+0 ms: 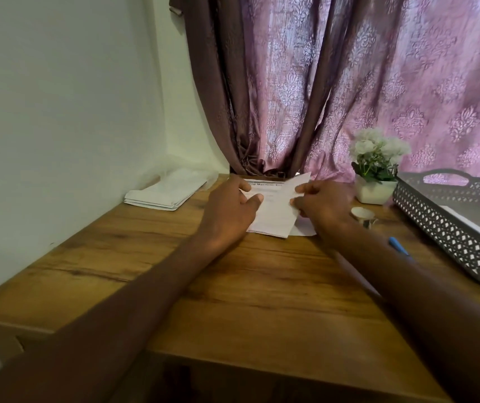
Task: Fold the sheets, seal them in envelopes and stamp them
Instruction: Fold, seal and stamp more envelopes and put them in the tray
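Note:
A white printed sheet (pixel 276 210) lies partly folded at the far middle of the wooden table (pixel 233 286). My left hand (pixel 230 210) holds its left edge, thumb on top of the paper. My right hand (pixel 323 205) pinches the sheet's right flap, which is lifted and bent over. A stack of white envelopes (pixel 163 193) lies at the far left by the wall. Another white paper edge (pixel 305 229) shows under my right wrist.
A grey perforated tray (pixel 451 228) holding white paper stands at the right. A small white pot of flowers (pixel 375 167) and a small round stamp-like object (pixel 362 215) sit beside it. A blue pen (pixel 399 247) lies near my right forearm. A curtain hangs behind.

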`<state>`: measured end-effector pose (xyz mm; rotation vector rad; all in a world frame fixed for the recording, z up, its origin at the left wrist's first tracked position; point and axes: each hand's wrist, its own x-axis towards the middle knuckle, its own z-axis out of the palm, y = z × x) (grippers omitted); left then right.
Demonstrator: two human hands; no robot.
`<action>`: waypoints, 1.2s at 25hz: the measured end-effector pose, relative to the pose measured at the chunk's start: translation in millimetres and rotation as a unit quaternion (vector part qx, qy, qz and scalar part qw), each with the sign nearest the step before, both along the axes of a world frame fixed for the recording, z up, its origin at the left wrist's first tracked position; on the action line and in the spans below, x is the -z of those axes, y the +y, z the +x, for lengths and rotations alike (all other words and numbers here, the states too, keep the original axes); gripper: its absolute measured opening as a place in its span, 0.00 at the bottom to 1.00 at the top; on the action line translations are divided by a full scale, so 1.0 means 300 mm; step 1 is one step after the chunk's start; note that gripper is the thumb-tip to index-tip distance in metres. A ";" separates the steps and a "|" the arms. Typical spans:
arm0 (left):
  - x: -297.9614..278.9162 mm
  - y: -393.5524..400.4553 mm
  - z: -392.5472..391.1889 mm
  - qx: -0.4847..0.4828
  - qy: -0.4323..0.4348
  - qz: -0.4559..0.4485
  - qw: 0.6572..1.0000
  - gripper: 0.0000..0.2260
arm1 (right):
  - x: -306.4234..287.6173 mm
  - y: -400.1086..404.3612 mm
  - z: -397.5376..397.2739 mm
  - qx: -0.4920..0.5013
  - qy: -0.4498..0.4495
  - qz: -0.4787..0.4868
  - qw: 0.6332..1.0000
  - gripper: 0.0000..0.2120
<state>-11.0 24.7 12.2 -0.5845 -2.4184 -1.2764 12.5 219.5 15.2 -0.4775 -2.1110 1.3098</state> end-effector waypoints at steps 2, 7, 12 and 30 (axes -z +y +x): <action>-0.003 -0.043 -0.020 -0.054 0.065 -0.107 0.991 0.13 | 0.015 0.000 0.012 0.015 -0.045 0.210 0.977 0.16; 0.013 -0.085 -0.037 -0.098 0.052 -0.246 0.963 0.13 | 0.038 -0.022 0.037 -0.011 -0.201 0.386 0.900 0.22; 0.024 -0.083 -0.039 -0.069 0.026 -0.228 0.971 0.13 | 0.053 -0.008 0.024 0.000 -0.208 0.389 0.898 0.22; 0.053 -0.548 -0.304 -0.195 0.003 -0.202 0.960 0.17 | -0.069 -0.367 0.007 -0.101 0.032 0.359 0.927 0.09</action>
